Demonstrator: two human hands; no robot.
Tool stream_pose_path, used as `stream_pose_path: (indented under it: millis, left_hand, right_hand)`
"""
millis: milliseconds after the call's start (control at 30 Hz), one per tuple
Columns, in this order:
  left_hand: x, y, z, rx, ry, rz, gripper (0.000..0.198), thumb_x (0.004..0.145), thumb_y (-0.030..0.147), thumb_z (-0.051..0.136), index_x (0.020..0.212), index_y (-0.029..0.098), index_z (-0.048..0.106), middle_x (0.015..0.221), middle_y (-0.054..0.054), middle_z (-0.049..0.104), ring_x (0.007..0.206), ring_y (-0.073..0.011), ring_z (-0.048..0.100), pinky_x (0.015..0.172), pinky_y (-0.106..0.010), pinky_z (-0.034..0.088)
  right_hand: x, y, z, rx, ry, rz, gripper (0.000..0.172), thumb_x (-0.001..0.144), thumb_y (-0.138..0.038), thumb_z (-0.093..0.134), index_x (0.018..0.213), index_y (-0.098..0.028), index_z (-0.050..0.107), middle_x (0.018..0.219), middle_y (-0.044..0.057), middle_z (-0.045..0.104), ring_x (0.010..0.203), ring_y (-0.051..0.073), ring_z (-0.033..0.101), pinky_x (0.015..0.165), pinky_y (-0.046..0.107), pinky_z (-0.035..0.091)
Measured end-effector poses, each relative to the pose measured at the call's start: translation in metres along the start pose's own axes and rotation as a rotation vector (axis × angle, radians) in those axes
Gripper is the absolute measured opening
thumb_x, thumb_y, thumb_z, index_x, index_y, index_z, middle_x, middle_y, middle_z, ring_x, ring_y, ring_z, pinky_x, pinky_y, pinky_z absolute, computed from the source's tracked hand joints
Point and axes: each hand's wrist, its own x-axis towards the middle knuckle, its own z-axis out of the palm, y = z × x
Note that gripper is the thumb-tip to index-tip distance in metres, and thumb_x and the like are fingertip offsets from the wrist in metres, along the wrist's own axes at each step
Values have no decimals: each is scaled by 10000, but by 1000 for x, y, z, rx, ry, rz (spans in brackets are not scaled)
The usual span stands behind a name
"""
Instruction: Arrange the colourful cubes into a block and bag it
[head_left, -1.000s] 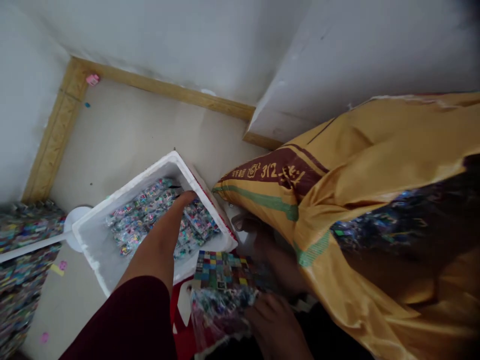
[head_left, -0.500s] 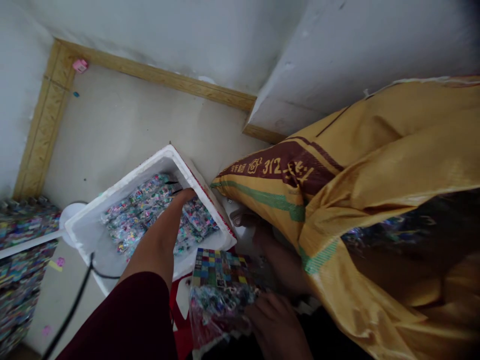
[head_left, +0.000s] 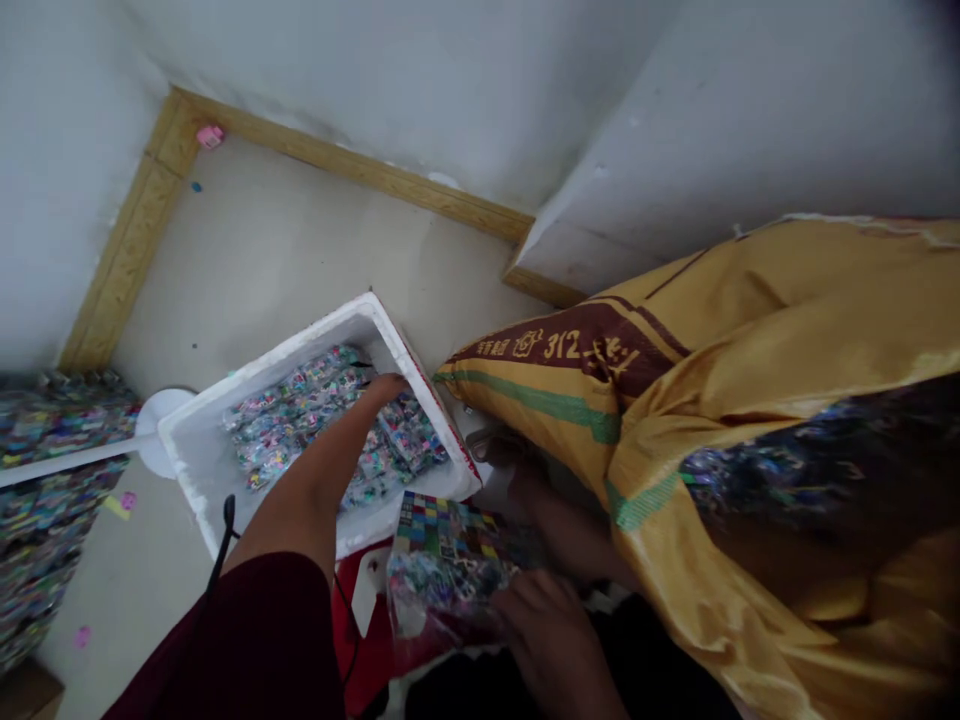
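Observation:
My left hand [head_left: 382,392] reaches into a white foam box [head_left: 270,365], its fingertips among many small shiny multicoloured packets [head_left: 300,400]. A maroon sleeve covers the upper arm. My right hand [head_left: 544,622] rests low in the view, gripping a clear plastic bag of similar packets [head_left: 442,590]. Just behind that bag lies a sheet of coloured squares [head_left: 442,530]. A dim limb, perhaps a foot in a sandal, shows under the sack's edge. Whether my left fingers hold anything is hidden.
A large yellow woven sack [head_left: 750,300] with maroon print fills the right side, with dark shiny contents at its opening. Stacked colourful packets [head_left: 52,430] stand at the left. Wooden skirting [head_left: 352,170] runs along the white walls. Small pink bits lie on the pale floor.
The whole view has shifted slightly. A black cord swung from the lower left to beside my sleeve. My left hand stays in the box, and the bag under my right hand has shifted slightly.

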Motion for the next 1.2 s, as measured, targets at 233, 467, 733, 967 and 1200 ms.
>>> stream_pose_path:
  millis: [233,467,733,967,1200]
  left_hand:
    - [-122,21,11,-121,160,126,363,899,251,527,1250,160,512,1237,-108,570,1154,-220,520,1002,-398,412]
    - [-272,61,16,-252,63,523,387,858,489,541,1171,267,589,1084,0,679,1015,-170,620,872,-237,468]
    - [-339,96,31,161,83,579,255,824,266,561,1027,115,595,1024,-124,654,961,-296,595,757,-421,501]
    - [-361,107,43,205,143,578,165,840,187,506,922,111,627,896,-122,659,798,-245,645,597,-315,505]
    - [-365,108,51,249,182,700,211,860,215,459,972,137,619,880,-104,676,765,-242,659,587,-307,497]
  right_hand:
    - [2,5,7,-81,-55,-91,209,818,-68,453,743,-210,587,737,23,560,750,192,444,698,307,266]
    - [7,13,15,-352,-113,-266,211,814,-75,465,780,-218,616,797,33,611,754,201,488,670,307,292]
    - [-6,12,6,-523,-50,-446,195,893,-160,441,847,-222,620,755,24,597,722,177,511,652,293,286]
    - [-42,-28,10,-481,172,-437,362,957,-207,308,726,-198,587,683,29,557,707,173,493,745,335,272]
    - [-67,-50,-10,-624,247,-454,294,970,-245,380,807,-209,622,738,11,617,707,143,539,763,327,264]
